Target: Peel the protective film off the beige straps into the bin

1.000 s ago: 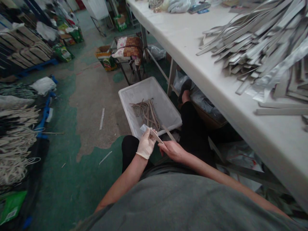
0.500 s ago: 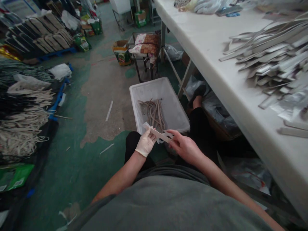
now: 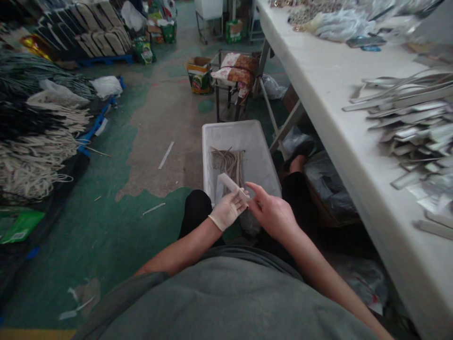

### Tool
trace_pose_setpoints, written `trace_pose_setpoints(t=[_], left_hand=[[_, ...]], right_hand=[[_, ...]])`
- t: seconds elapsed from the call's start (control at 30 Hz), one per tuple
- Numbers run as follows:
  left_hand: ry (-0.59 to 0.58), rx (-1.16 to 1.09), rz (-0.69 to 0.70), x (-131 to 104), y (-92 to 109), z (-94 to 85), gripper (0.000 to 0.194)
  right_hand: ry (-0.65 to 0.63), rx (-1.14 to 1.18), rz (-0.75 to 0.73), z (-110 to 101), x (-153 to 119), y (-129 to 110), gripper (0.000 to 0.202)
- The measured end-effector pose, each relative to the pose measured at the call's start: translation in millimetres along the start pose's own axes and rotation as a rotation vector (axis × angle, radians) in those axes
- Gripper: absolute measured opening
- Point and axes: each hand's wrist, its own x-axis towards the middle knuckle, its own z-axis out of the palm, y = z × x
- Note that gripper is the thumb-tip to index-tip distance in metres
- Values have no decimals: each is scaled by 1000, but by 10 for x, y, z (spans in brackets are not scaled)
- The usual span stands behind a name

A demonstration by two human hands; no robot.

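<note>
A pale flat strip (image 3: 229,182) is held over the near edge of a white plastic bin (image 3: 264,156). My left hand (image 3: 227,210), in a light glove, is closed on the strip, which sticks out past its fingers toward the bin. My bare right hand (image 3: 271,208) meets the strip's near end beside the left fingertips, its index finger stretched forward and its thumb near the strip. Whether it pinches the strip is hard to tell. Inside the bin lies a bundle of grey-beige strips (image 3: 230,163).
On the right, a long white table (image 3: 318,71) carries a pile of grey strips (image 3: 417,113) and plastic bags. Corded bundles (image 3: 28,165) lie at the left. A small stand with a patterned cushion (image 3: 235,66) is behind the bin. Scraps dot the floor.
The view has shifted left, so the scene appears farther right. My left hand has slid along the strip toward my right hand, and more of the strip's far end shows past it.
</note>
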Motion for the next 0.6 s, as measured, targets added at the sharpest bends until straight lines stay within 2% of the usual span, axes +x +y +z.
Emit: trace_pose_setpoints(t=[0.07, 0.13, 0.23, 0.3, 0.43, 0.53, 0.6], left_hand=[[-3, 12, -10, 10, -64, 49, 19], [17, 6, 4, 29, -46, 63, 20], [42, -25, 21, 49, 86, 38, 21], [41, -31, 3, 51, 117, 40, 20], [-14, -5, -27, 65, -48, 115, 16], [14, 9, 3, 111, -67, 99, 15], [35, 12, 15, 161, 46, 26, 15]], right_hand=[[-30, -15, 33, 53, 114, -9, 49], [-25, 50, 15, 39, 136, 10, 53], [20, 135, -37, -100, 11, 42, 55], [39, 102, -41, -164, -39, 37, 51], [8, -14, 30, -61, 135, 13, 45], [-47, 131, -32, -22, 179, 81, 44], [-118, 348, -127, -113, 24, 165, 35]])
